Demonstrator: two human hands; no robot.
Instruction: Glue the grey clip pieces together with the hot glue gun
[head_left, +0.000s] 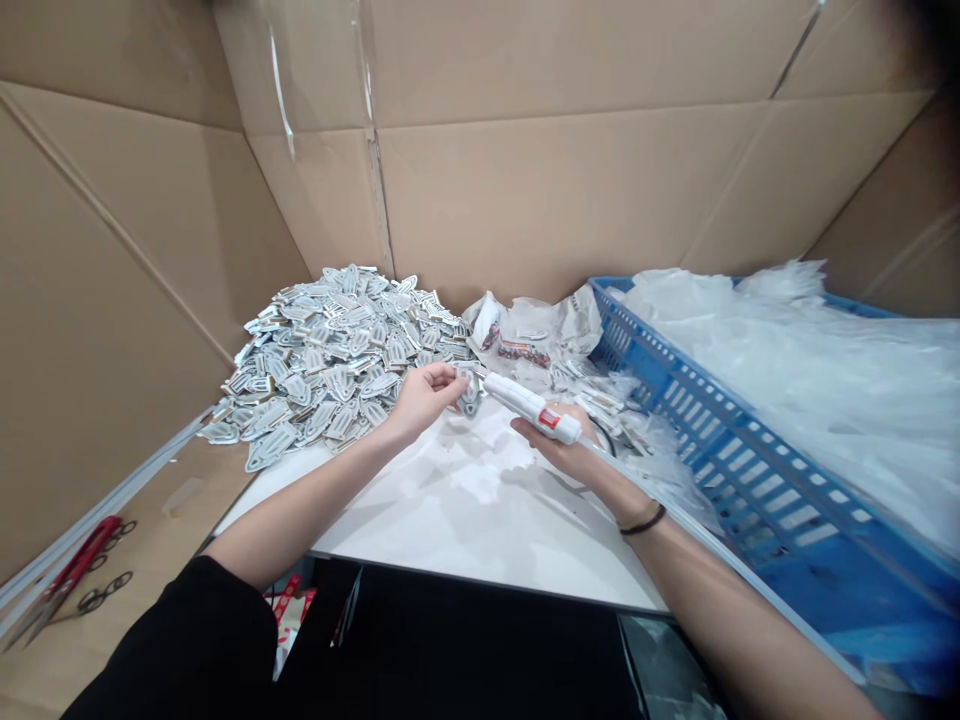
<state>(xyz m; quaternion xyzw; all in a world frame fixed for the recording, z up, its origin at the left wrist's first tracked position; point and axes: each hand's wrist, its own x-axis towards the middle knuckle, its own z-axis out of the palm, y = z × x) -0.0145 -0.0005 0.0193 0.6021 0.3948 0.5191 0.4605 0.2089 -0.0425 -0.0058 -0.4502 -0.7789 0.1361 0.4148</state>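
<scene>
Between the fingertips of my left hand (429, 396) is a small grey metal piece (469, 392), held just above the white table (480, 510). My right hand (564, 440) is wrapped round a white pen-like tool (529, 404) with a red label. The tool's thin tip points left and meets or nearly meets the upper part of the piece; whether they touch I cannot tell. A large pile of similar grey metal pieces (337, 350) lies behind and to the left of my left hand.
A blue crate (735, 440) with clear plastic bags (817, 370) stands on the right. Bagged pieces (615, 415) and crumpled packaging (525, 345) lie beside it. Red scissors (71, 570) are at the lower left. Cardboard walls (562, 190) surround the table.
</scene>
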